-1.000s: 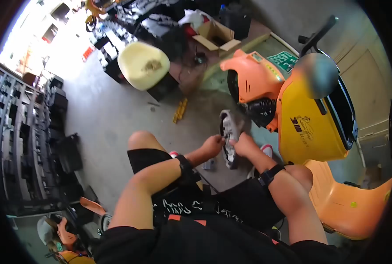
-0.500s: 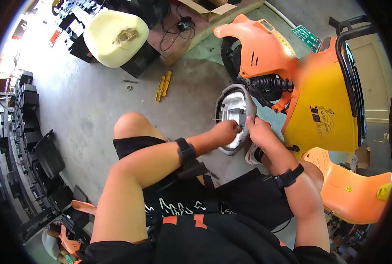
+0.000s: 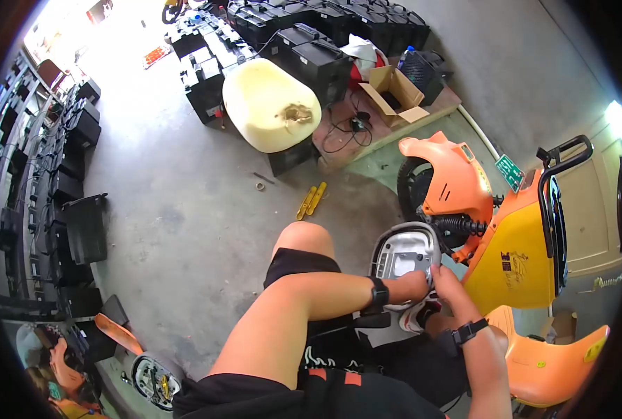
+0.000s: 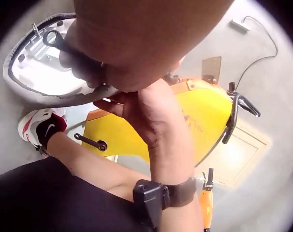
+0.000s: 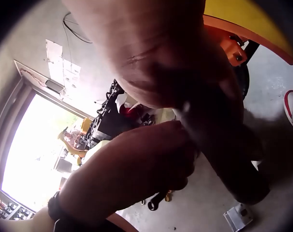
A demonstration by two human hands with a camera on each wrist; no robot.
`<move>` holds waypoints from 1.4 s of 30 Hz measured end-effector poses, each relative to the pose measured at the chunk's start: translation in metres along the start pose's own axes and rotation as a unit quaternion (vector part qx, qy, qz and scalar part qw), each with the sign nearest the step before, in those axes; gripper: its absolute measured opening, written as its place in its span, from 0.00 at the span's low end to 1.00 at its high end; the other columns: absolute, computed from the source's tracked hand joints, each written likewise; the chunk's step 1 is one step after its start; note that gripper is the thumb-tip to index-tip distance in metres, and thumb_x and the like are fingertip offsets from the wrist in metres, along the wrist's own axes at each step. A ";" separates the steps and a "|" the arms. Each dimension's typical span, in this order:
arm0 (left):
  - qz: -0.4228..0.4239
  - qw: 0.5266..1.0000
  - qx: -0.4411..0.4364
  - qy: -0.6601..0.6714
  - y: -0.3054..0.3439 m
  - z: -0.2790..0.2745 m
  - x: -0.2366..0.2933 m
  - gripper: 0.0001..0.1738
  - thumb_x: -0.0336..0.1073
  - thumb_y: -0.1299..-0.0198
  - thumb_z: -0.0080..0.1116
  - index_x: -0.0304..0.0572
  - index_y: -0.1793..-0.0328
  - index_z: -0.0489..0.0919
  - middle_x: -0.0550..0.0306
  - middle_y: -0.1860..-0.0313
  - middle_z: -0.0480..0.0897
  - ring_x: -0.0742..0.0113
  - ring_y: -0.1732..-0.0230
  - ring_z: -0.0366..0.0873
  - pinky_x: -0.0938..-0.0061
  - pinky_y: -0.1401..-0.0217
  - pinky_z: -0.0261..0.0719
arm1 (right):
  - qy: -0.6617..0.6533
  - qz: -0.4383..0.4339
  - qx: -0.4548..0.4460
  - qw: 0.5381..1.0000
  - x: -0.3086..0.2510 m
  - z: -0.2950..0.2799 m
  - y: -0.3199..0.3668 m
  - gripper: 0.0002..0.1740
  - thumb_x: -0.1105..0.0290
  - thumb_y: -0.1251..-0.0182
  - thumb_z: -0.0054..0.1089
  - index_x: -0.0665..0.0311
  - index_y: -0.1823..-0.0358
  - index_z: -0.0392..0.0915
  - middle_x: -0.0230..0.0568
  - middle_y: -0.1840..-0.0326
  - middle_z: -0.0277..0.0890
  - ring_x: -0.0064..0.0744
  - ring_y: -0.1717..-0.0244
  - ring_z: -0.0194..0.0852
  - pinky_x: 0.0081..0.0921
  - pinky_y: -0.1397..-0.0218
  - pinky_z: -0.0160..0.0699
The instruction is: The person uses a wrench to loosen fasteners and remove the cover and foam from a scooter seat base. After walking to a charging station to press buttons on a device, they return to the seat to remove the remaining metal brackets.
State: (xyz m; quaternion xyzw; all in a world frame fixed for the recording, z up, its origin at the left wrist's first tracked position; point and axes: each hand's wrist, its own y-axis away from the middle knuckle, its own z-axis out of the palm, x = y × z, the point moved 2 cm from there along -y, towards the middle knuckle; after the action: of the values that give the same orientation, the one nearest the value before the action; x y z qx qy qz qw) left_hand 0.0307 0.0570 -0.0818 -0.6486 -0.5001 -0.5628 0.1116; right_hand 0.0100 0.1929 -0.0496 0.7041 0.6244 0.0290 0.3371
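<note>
A scooter seat (image 3: 401, 253) is held with its white plastic underside up, a grey cover wrapped over its rim. My right hand (image 3: 450, 283) grips the near right edge of the seat; in the left wrist view the right fingers (image 4: 118, 104) lie under the rim. Close beside it, my left hand (image 3: 410, 286) is curled over the rim. It holds a dark ring spanner (image 4: 52, 39), whose ring end sticks out over the seat's white base in the left wrist view. The left fingertips are hidden behind the hand.
An orange and yellow scooter (image 3: 513, 258) stands at the right, an orange seat shell (image 3: 548, 363) nearer me. A cream foam cushion (image 3: 265, 105) rests on black boxes ahead. Yellow parts (image 3: 311, 201) lie on the floor. Another upturned seat (image 3: 137, 380) lies at lower left.
The seat has turned from edge-on to show its underside. My left hand has moved from over the white base to the near rim beside my right hand. The head view has shifted.
</note>
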 end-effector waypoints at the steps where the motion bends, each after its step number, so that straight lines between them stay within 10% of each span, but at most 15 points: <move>1: 0.006 1.000 -0.004 -0.007 0.001 0.001 0.000 0.15 0.36 0.44 0.51 0.33 0.60 0.83 0.34 0.58 0.83 0.41 0.54 0.81 0.58 0.50 0.78 | 0.000 0.003 0.000 1.000 0.001 0.005 0.002 0.28 0.53 0.23 0.38 0.77 0.50 0.73 0.61 0.62 0.79 0.54 0.56 0.79 0.40 0.50 0.74; 4: 0.036 0.999 -0.016 0.010 -0.002 0.006 0.006 0.14 0.36 0.44 0.52 0.34 0.61 0.84 0.35 0.61 0.84 0.41 0.56 0.82 0.57 0.53 0.79 | 0.085 0.026 0.006 0.996 0.004 -0.007 0.013 0.24 0.56 0.25 0.42 0.74 0.52 0.76 0.61 0.63 0.80 0.55 0.58 0.79 0.43 0.54 0.76; 7: 0.096 0.993 0.005 -0.068 -0.007 0.015 -0.005 0.13 0.36 0.42 0.53 0.34 0.64 0.84 0.36 0.64 0.84 0.41 0.59 0.83 0.55 0.56 0.79 | 0.332 -0.133 -0.043 0.933 0.009 0.006 0.016 0.13 0.71 0.37 0.50 0.60 0.59 0.85 0.57 0.60 0.81 0.55 0.60 0.81 0.44 0.53 0.78; 10: 0.054 0.998 0.024 -0.018 -0.002 0.014 -0.012 0.13 0.36 0.41 0.52 0.34 0.66 0.83 0.35 0.66 0.83 0.38 0.62 0.82 0.53 0.59 0.78 | 0.199 0.031 -0.055 0.978 -0.006 0.000 0.015 0.18 0.61 0.29 0.47 0.67 0.60 0.83 0.60 0.65 0.80 0.57 0.57 0.80 0.44 0.50 0.77; 19: 0.044 0.990 0.127 0.041 0.000 -0.020 -0.020 0.15 0.39 0.39 0.53 0.32 0.61 0.80 0.32 0.65 0.81 0.33 0.60 0.78 0.51 0.57 0.76 | 0.128 -0.139 -0.047 0.981 -0.061 -0.037 0.016 0.28 0.53 0.31 0.50 0.77 0.70 0.80 0.68 0.66 0.77 0.66 0.60 0.77 0.50 0.55 0.74; 24: -0.028 0.989 0.023 0.141 -0.017 -0.004 -0.031 0.13 0.35 0.35 0.51 0.31 0.56 0.80 0.42 0.63 0.85 0.55 0.60 0.83 0.60 0.56 0.77 | 0.181 -0.135 -0.055 0.973 -0.059 -0.037 0.018 0.21 0.57 0.32 0.52 0.72 0.65 0.82 0.62 0.60 0.79 0.56 0.55 0.80 0.45 0.52 0.78; 26: -0.048 0.988 0.005 0.150 -0.017 -0.003 -0.027 0.14 0.38 0.33 0.50 0.32 0.56 0.79 0.49 0.65 0.84 0.64 0.64 0.81 0.65 0.59 0.77 | 0.152 -0.161 -0.075 0.972 -0.048 -0.041 0.014 0.32 0.57 0.30 0.50 0.89 0.46 0.66 0.66 0.61 0.79 0.60 0.57 0.79 0.46 0.52 0.77; 33: -0.183 0.961 -0.046 0.202 -0.019 -0.007 -0.024 0.15 0.41 0.29 0.45 0.39 0.55 0.78 0.63 0.74 0.74 0.75 0.76 0.69 0.78 0.73 0.68 | 0.075 -0.055 -0.071 0.993 -0.009 -0.042 -0.007 0.29 0.59 0.30 0.50 0.82 0.41 0.65 0.65 0.57 0.78 0.60 0.53 0.78 0.46 0.50 0.76; 42: -0.145 0.945 -0.085 0.280 -0.014 0.002 -0.011 0.16 0.42 0.28 0.45 0.41 0.52 0.80 0.63 0.72 0.75 0.75 0.73 0.69 0.76 0.72 0.69 | 0.033 -0.061 -0.047 0.996 0.003 -0.042 -0.009 0.24 0.58 0.27 0.44 0.75 0.46 0.71 0.66 0.49 0.75 0.62 0.45 0.72 0.45 0.42 0.71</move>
State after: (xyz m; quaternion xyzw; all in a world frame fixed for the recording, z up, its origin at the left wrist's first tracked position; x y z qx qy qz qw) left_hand 0.0221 0.0594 -0.0974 -0.3920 -0.4875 -0.7726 0.1084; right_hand -0.0163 0.2138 -0.0232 0.6466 0.6752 0.0607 0.3496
